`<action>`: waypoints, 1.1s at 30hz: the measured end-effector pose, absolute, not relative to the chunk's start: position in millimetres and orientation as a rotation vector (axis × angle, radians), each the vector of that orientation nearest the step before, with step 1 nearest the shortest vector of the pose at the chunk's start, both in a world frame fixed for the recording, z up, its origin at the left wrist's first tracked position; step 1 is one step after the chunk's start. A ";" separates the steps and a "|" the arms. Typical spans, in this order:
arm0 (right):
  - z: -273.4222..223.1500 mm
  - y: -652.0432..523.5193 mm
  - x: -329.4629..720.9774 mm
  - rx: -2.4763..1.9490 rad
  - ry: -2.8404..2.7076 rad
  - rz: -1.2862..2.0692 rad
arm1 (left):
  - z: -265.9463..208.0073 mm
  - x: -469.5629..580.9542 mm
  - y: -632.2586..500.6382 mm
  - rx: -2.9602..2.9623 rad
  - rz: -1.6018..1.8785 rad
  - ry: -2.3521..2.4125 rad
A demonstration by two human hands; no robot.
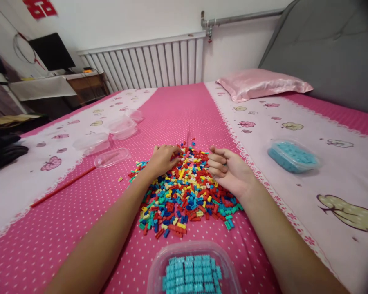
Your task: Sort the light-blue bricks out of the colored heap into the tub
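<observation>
A heap of small toy building bricks (184,192) in red, yellow, blue, green and pink lies on the bed. Over its upper left side is my left hand (164,161), palm down, with bent fingers touching the bricks and a gap between thumb and fingers. My right hand (233,171) rests at the heap's right edge with the palm turned up. Its fingers curl toward the palm, and whatever may be inside is hidden. Closest to me, a clear plastic tub (155,265) contains light blue bricks (191,273) set in rows.
Another clear tub of light blue pieces (292,155) stands on the right. To the left lie several clear containers (122,126) and a red stick (64,185) with a clear plastic end. A pink pillow (260,83), radiator (147,61) and monitor (52,51) are farther back.
</observation>
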State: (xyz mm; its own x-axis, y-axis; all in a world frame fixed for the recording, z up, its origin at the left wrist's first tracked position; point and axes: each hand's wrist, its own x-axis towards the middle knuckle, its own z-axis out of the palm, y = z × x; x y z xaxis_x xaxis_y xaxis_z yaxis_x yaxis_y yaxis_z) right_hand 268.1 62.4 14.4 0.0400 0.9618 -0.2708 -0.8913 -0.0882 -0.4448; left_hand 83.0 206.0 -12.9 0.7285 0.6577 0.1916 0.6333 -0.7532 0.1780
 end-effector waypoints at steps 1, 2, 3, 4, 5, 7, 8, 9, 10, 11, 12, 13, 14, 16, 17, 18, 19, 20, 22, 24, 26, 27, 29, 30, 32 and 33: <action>14.0 62.5 267.6 -0.601 -0.165 1.551 | -13.8 83.5 206.5 2.825 0.393 1.080; 13.3 62.6 267.2 -0.610 -0.178 1.550 | -15.1 83.9 206.9 2.824 0.407 1.096; 12.5 62.7 267.0 -0.619 -0.190 1.549 | -17.0 84.3 207.0 2.829 0.413 1.102; 11.7 62.8 266.8 -0.628 -0.200 1.549 | -19.1 85.0 206.8 2.841 0.408 1.095; 10.9 62.7 266.7 -0.637 -0.209 1.549 | -21.2 85.9 206.3 2.860 0.391 1.075; 10.0 62.4 266.4 -0.653 -0.224 1.550 | -24.6 87.9 205.0 2.901 0.336 1.015; 10.0 62.1 266.2 -0.660 -0.229 1.550 | -25.4 88.5 204.5 2.916 0.305 0.984; 10.4 61.7 265.9 -0.667 -0.233 1.548 | -25.3 88.7 204.3 2.926 0.276 0.959; 10.9 61.4 265.7 -0.674 -0.235 1.546 | -24.5 88.1 204.7 2.931 0.252 0.941; 11.5 61.2 265.4 -0.681 -0.237 1.542 | -22.8 87.0 205.5 2.934 0.234 0.929; 12.1 61.1 265.2 -0.687 -0.237 1.540 | -20.6 85.2 206.8 2.935 0.223 0.922; 12.5 61.0 265.0 -0.692 -0.237 1.537 | -17.9 83.0 208.5 2.937 0.217 0.915; 12.7 61.1 264.8 -0.696 -0.237 1.534 | -15.0 80.6 210.3 2.938 0.215 0.908; 12.3 61.4 264.7 -0.700 -0.240 1.530 | -9.7 76.2 214.0 2.939 0.214 0.887; 11.8 61.6 264.7 -0.700 -0.243 1.529 | -7.9 74.6 215.7 2.940 0.212 0.874; 11.4 61.8 264.9 -0.700 -0.247 1.527 | -7.0 73.6 217.1 2.941 0.208 0.860; 10.9 61.8 265.0 -0.701 -0.251 1.527 | -7.0 73.2 218.2 2.943 0.203 0.845; 10.7 61.9 265.2 -0.703 -0.254 1.526 | -7.8 73.3 219.1 2.946 0.198 0.830; 10.8 61.8 265.4 -0.706 -0.257 1.524 | -11.3 74.7 220.1 2.955 0.200 0.813; 11.6 61.8 265.1 -0.707 -0.258 1.523 | -15.5 76.9 220.4 2.959 0.224 0.832; 12.5 62.0 264.2 -0.707 -0.258 1.520 | -18.7 79.2 220.2 2.959 0.263 0.890; 12.9 62.2 263.7 -0.706 -0.258 1.519 | -19.7 80.3 220.1 2.959 0.280 0.922; 13.1 62.4 262.8 -0.705 -0.256 1.521 | -20.8 82.2 220.0 2.959 0.290 0.964; 13.1 62.4 262.4 -0.705 -0.254 1.523 | -21.1 82.9 220.0 2.958 0.282 0.973; 12.8 62.0 262.2 -0.702 -0.249 1.526 | -21.0 83.4 220.3 2.953 0.266 0.980; 12.6 61.7 262.3 -0.700 -0.245 1.527 | -20.4 83.1 220.4 2.946 0.267 0.988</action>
